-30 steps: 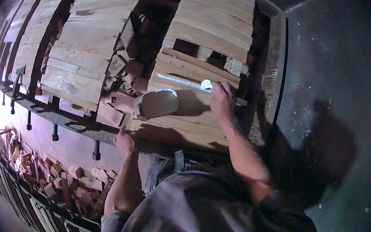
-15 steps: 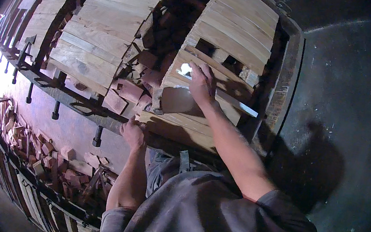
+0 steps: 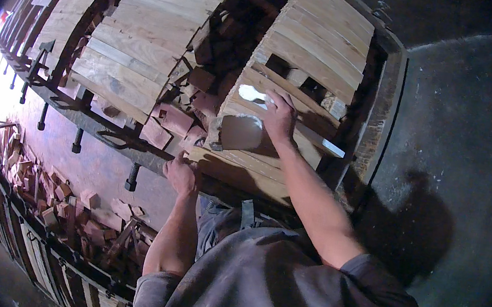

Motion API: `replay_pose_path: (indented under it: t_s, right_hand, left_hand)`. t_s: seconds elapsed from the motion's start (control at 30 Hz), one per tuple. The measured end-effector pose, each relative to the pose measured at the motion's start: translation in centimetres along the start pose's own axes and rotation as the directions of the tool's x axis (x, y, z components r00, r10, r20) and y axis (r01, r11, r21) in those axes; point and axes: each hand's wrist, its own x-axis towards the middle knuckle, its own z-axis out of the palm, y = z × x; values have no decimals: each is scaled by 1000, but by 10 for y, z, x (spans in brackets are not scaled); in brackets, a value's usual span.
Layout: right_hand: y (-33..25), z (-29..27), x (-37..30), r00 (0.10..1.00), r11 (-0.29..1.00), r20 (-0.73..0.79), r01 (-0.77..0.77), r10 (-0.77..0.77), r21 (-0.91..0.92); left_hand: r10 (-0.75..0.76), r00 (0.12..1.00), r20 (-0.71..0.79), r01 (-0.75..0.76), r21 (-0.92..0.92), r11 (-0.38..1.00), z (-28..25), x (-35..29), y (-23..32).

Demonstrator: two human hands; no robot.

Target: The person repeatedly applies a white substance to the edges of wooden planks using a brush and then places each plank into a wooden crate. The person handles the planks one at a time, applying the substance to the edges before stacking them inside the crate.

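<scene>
My right hand [image 3: 279, 119] is closed round the handle of a white-headed glue brush [image 3: 251, 94]. It is above the wooden strips at the near end of the right-hand panel. A pale tub [image 3: 241, 132] with white residue on its rim stands just below the brush. Beyond the wrist, a narrow wooden strip [image 3: 332, 148] shows a white end toward the right. My left hand [image 3: 182, 174] has its fingers curled over the dark bench rail [image 3: 150, 160], beside the near corner of a wide board [image 3: 237, 172].
Panels of edge-joined strips [image 3: 144, 30] cover the long bench to the left. Wood offcuts [image 3: 183, 118] fill the gap between panels. Black bolts [image 3: 132, 176] hang from the rail. A bin of scraps [image 3: 76, 212] stands lower left, and a dark wall [image 3: 445, 129] is at right.
My right hand has shifted slightly right, and the brush head now shows fully to its left, off the strip it was against. My left hand stays on the rail. The whole view has shifted slightly.
</scene>
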Motion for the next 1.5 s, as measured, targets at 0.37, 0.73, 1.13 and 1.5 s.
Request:
replay_pose_path:
  t_s: [0.37,0.73,1.13,1.5]
  right_hand:
    - [76,-124,-74,928,932,-156,-352,337,-83]
    - [140,-258,-114,817,732,-346,-570,460,-373]
    - [102,-172,-85,857,864,-256,-488,447,-124]
    - [2,20,-1,914,910,-95,-373,394,182]
  left_hand:
    - [-97,993,69,96,19,995,23,13,-30]
    - [-120,988,101,129,-87,988,8,11,-2]
    - [-91,993,81,100,-105,989,19,13,-29]
    - [-34,996,83,30,45,999,-7,2,8]
